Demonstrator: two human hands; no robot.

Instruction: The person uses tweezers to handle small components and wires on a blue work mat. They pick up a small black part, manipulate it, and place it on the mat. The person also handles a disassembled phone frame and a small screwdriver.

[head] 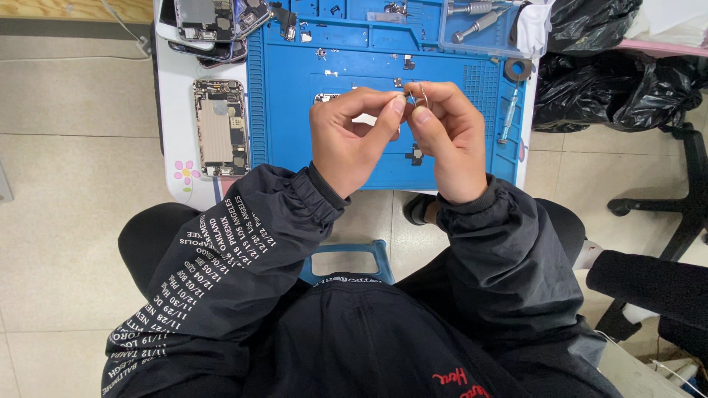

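- An opened phone (219, 127) lies on my desk (171, 110), left of the blue mat (354, 147).
- My left hand (352, 136) – fingers curled, thumb and forefinger pinched on a tiny part (409, 97).
- My right hand (450, 140) pinches it too, above the mat – fingertips touching.

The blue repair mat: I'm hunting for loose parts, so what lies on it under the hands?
On the blue mat, a small dark part shows below the right hand, a silvery piece beside the left hand. The hands cover everything between.
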